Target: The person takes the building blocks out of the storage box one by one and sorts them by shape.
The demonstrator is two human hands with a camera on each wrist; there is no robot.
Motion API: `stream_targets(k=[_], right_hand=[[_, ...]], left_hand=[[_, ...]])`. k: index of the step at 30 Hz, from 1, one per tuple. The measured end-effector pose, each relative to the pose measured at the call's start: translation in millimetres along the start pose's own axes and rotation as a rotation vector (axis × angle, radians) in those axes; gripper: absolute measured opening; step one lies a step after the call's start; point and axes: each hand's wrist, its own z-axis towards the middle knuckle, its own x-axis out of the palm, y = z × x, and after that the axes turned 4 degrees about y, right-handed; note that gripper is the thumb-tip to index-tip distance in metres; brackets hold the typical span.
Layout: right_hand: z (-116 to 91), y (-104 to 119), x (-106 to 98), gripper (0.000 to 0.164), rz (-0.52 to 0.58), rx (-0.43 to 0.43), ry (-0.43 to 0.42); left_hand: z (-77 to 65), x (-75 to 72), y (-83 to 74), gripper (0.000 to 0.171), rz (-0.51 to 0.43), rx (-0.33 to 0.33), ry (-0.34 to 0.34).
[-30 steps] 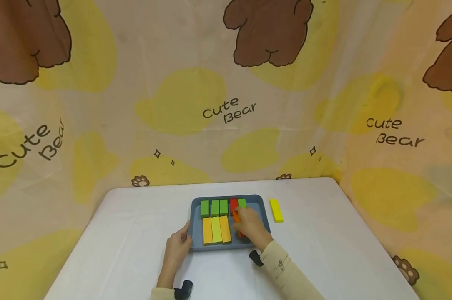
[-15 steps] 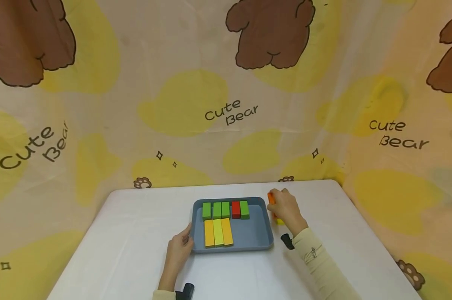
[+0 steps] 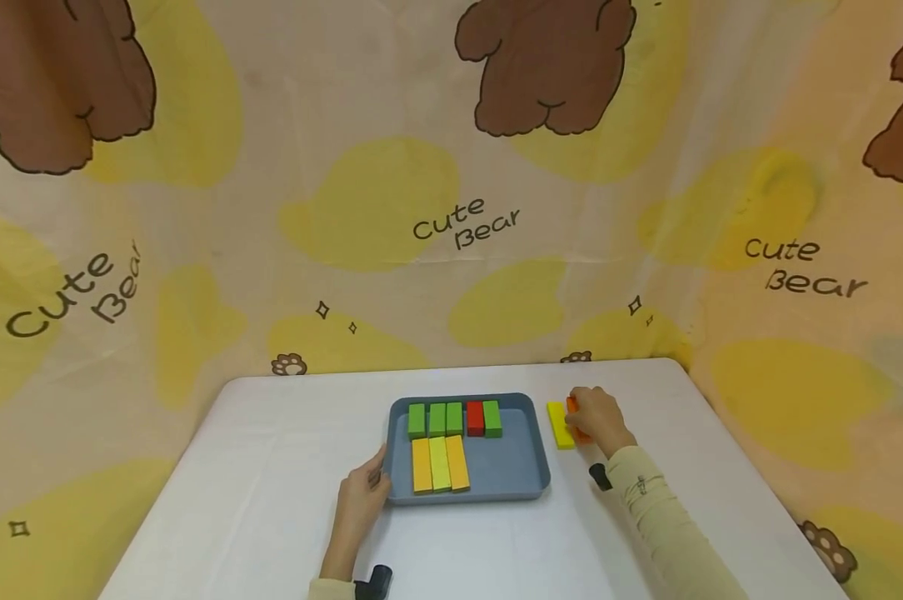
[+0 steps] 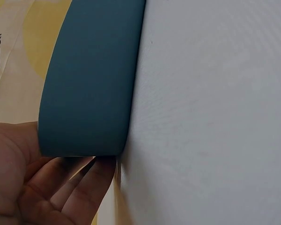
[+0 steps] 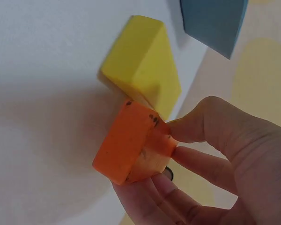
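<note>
Beside the grey-blue tray, my right hand pinches an orange block between thumb and fingers. A yellow block lies on the table just left of it; in the right wrist view the two blocks are close together. My left hand grips the tray's left side near its front corner, thumb by the rim and fingers against the wall in the left wrist view. Along the tray's back stand several green blocks and a red block. Two orange-yellow blocks flank a yellow-green block in front.
The white table extends around the tray. Fabric printed with bears hangs behind and at both sides. Black wrist devices sit at both cuffs.
My right hand has carried the orange block out of the tray, over the yellow block, to its right side. My left hand has stayed at the tray.
</note>
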Motion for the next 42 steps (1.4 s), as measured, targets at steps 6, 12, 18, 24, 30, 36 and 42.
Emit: stream_targets(k=[6, 12, 18, 24, 30, 36, 42], right_hand=[[2.1, -4.8, 12.7, 0.047, -0.004, 0.034, 0.035], [2.9, -3.1, 13.6, 0.044, -0.012, 0.034, 0.034], [1.9, -3.7, 15.3, 0.046, -0.009, 0.041, 0.042], [3.4, -6.4, 14.8, 0.046, -0.003, 0.038, 0.053], [4.5, -7.3, 10.8, 0.047, -0.026, 0.028, 0.062], [-9.2, 9.2, 4.1, 0.040, -0.002, -0.003, -0.092], [-24.5, 40.8, -4.8, 0.038, 0.015, -0.041, -0.145]], left_hand=[[-1.5, 0.4, -0.6, 0.049, -0.004, 0.004, -0.002], [-1.3, -0.9, -2.8, 0.049, 0.000, 0.012, -0.007], [-1.7, -1.1, -2.6, 0.049, 0.003, 0.007, 0.000], [-2.0, -0.4, -2.1, 0.048, -0.005, 0.005, 0.003], [1.2, -1.2, -2.8, 0.048, -0.004, 0.019, -0.005], [2.1, -0.1, -3.0, 0.048, 0.002, 0.019, -0.009], [-1.1, -0.1, -3.5, 0.049, 0.015, 0.005, -0.006]])
